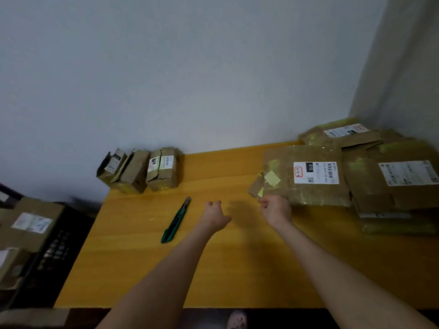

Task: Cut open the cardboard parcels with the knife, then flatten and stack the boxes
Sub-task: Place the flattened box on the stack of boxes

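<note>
**Q:** Where is the work item?
**A:** The flattened box (306,176) lies label up on top of the pile of flattened boxes (392,186) at the right end of the table (213,269). A few small parcels (140,169) stand at the back left of the table against the wall, well apart from the pile. I judge they are not yet flattened.

**Q:** How does it handle?
**A:** In my judgement it is light, thin cardboard, stiff across the panels and floppy at the creases. The glossy tape strips are probably slippery. I would take hold at a bare edge or corner, thumb above and fingers below, never by a loose flap.

**Q:** And the knife?
**A:** The knife (177,220) lies on the table just left of my hands, untouched, with its tip pointing away from me. I cannot tell whether the blade is out, so I would take it by the green handle only.

**Q:** State of the hands?
**A:** My left hand (215,216) hovers over the table between the knife and the pile, fingers loosely curled, grasping nothing. My right hand (275,210) is at the near-left corner of the flattened box, fingers curled in. I cannot tell whether it grips that edge or only rests against it.

**Q:** Surroundings?
**A:** A black crate (59,245) holding more cardboard boxes sits off the table's left end.
</note>
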`<state>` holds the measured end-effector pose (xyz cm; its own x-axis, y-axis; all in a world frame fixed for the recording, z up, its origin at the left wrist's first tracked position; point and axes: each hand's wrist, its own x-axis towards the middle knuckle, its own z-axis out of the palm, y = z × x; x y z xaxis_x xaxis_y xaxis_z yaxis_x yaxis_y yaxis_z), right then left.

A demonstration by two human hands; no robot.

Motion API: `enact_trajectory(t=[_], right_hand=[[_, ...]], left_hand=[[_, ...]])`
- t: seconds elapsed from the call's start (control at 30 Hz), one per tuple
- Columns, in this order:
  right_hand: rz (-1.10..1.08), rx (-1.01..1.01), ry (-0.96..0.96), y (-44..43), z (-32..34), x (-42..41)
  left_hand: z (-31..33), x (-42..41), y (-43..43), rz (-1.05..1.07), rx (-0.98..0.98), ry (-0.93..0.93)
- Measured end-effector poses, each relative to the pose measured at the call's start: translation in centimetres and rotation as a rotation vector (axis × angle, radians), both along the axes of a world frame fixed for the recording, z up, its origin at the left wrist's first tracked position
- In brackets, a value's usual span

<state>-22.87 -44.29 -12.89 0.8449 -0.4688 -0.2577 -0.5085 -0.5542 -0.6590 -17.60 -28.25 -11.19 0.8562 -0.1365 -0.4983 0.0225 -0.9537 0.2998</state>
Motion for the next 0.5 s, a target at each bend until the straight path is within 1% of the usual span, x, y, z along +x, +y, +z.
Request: enact_trajectory(t=[0.2, 0.33, 0.43, 0.5], right_hand=[[0.093, 0.042, 0.027, 7.3, 0.9, 3.6], [0.118, 0.094, 0.026, 12.9, 0.6, 7.1], [0.107, 0.18, 0.002, 17.6, -0.3, 10.8], [0.054, 0.287, 0.019, 20.9, -1.6, 13.8]], left_hand=[[1.6, 2.4, 7.7, 0.038, 0.013, -0.066], [0.9, 5.7, 12.3, 0.063, 0.002, -0.095], [-0.3, 9.3, 15.9, 0.079, -0.027, -0.108], [-1.4, 12.3, 18.5, 0.079, -0.068, -0.136]])
